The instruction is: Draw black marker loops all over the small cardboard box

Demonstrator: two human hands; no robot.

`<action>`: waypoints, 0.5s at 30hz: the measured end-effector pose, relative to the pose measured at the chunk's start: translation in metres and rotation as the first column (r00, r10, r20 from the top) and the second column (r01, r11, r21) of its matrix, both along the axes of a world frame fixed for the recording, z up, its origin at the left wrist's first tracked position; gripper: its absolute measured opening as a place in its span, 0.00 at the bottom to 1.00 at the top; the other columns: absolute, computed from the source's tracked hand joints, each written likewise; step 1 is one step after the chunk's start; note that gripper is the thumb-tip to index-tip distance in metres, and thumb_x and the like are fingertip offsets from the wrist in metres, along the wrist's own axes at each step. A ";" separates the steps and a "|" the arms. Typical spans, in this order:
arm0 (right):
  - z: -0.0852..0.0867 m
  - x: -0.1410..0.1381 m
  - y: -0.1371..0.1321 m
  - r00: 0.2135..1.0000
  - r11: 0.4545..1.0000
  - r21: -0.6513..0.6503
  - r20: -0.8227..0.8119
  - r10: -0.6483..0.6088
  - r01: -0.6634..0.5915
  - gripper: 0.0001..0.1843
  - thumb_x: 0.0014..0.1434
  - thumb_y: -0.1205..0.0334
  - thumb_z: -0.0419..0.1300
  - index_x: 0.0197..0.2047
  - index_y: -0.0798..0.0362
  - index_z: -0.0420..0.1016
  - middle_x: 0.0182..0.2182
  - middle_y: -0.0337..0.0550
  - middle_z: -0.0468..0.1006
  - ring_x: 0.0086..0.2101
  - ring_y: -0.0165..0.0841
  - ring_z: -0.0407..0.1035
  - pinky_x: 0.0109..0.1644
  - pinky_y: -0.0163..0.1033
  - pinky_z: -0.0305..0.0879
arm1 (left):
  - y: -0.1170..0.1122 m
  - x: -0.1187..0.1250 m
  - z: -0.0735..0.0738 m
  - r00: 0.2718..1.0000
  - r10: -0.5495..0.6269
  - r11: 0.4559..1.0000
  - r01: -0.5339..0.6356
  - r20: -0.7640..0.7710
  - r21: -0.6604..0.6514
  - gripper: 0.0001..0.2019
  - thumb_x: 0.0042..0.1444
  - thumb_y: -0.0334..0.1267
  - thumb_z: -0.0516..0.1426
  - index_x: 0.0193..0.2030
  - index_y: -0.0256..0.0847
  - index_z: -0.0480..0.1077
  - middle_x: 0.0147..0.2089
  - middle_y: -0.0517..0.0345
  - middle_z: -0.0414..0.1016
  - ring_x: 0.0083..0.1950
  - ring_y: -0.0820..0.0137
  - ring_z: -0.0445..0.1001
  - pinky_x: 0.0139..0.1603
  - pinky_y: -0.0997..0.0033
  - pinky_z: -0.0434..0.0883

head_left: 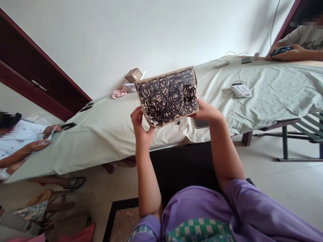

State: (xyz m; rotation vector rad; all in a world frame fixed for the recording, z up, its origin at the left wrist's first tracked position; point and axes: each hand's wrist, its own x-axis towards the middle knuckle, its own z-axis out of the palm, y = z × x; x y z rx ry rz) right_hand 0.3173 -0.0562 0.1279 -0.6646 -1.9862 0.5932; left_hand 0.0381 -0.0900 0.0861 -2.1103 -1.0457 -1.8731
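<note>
A cardboard box (168, 95), its near face covered in black looping scribbles, is held up in front of me over the cloth-covered table. My left hand (142, 122) grips its lower left corner, thumb and fingers closed around the edge. At the lower right corner, my right hand (204, 111) supports the box; most of its fingers are hidden behind and under it. Below the box's right side, a dark flat rectangular thing (201, 123) lies partly hidden on the table.
The pale tablecloth (111, 131) hangs in wrinkles. A small brown box (133, 75) and pink cloth (119, 92) lie near the wall. A white corded device (240, 89) sits at right. One person (22, 144) is at left; another's hands (285, 52) hold something dark.
</note>
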 end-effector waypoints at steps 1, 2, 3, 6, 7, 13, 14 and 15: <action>0.000 0.001 0.000 1.000 1.000 0.008 0.003 0.000 0.000 0.36 0.55 0.42 0.72 0.62 0.51 0.76 0.58 0.51 0.80 0.67 0.58 0.66 0.73 0.63 0.63 | 0.000 0.001 0.000 1.000 -0.004 1.000 0.004 -0.009 0.006 0.33 0.59 0.46 0.64 0.67 0.42 0.59 0.65 0.39 0.67 0.70 0.53 0.70 0.74 0.49 0.67; 0.000 0.002 0.000 1.000 1.000 0.015 0.003 -0.001 0.001 0.35 0.55 0.43 0.72 0.61 0.51 0.76 0.58 0.51 0.80 0.67 0.58 0.66 0.73 0.63 0.63 | 0.000 0.001 0.001 1.000 -0.009 1.000 0.009 -0.016 0.006 0.32 0.59 0.44 0.64 0.68 0.42 0.59 0.65 0.39 0.67 0.70 0.53 0.70 0.73 0.50 0.68; 0.000 0.003 0.000 1.000 1.000 0.020 0.005 -0.001 0.001 0.34 0.56 0.43 0.72 0.61 0.51 0.76 0.57 0.50 0.80 0.67 0.58 0.66 0.73 0.64 0.63 | 0.000 0.002 0.001 1.000 -0.014 1.000 0.014 -0.021 0.003 0.32 0.59 0.43 0.63 0.68 0.42 0.59 0.66 0.39 0.67 0.71 0.53 0.69 0.72 0.51 0.69; 0.002 0.009 0.000 1.000 1.000 0.020 0.022 0.008 -0.009 0.31 0.56 0.44 0.72 0.58 0.52 0.78 0.56 0.50 0.81 0.67 0.59 0.65 0.72 0.63 0.65 | -0.001 0.003 0.001 0.999 -0.041 0.999 0.040 -0.016 -0.018 0.32 0.59 0.37 0.62 0.69 0.44 0.59 0.67 0.41 0.67 0.71 0.55 0.69 0.68 0.55 0.72; 0.003 0.010 -0.001 0.999 1.000 0.011 0.029 0.018 -0.019 0.31 0.56 0.44 0.72 0.58 0.52 0.78 0.55 0.50 0.81 0.67 0.59 0.66 0.72 0.62 0.65 | -0.002 0.003 0.001 0.999 -0.051 0.998 0.051 -0.003 -0.024 0.33 0.58 0.36 0.61 0.70 0.45 0.59 0.67 0.41 0.67 0.70 0.55 0.70 0.66 0.56 0.73; 0.008 0.020 -0.006 0.976 0.963 -0.168 0.007 0.216 -0.212 0.49 0.54 0.41 0.74 0.73 0.48 0.66 0.65 0.49 0.75 0.68 0.56 0.65 0.72 0.58 0.68 | -0.013 -0.003 0.005 0.973 -0.203 0.951 0.222 0.109 -0.213 0.36 0.50 0.47 0.68 0.65 0.48 0.65 0.56 0.51 0.73 0.49 0.63 0.77 0.39 0.70 0.72; 0.009 0.021 -0.006 0.966 0.947 -0.195 -0.008 0.259 -0.256 0.51 0.55 0.41 0.73 0.76 0.47 0.62 0.68 0.49 0.73 0.70 0.55 0.63 0.74 0.57 0.65 | -0.016 -0.003 0.006 0.956 -0.255 0.920 0.287 0.146 -0.268 0.35 0.51 0.50 0.69 0.64 0.49 0.65 0.51 0.53 0.73 0.43 0.67 0.76 0.35 0.72 0.69; 0.009 0.023 -0.007 0.954 0.930 -0.218 -0.020 0.298 -0.295 0.52 0.57 0.41 0.72 0.78 0.46 0.59 0.69 0.48 0.71 0.72 0.53 0.60 0.76 0.56 0.61 | -0.018 -0.003 0.008 0.934 -0.301 0.884 0.349 0.193 -0.310 0.33 0.52 0.53 0.69 0.62 0.49 0.65 0.46 0.56 0.73 0.37 0.70 0.74 0.31 0.73 0.66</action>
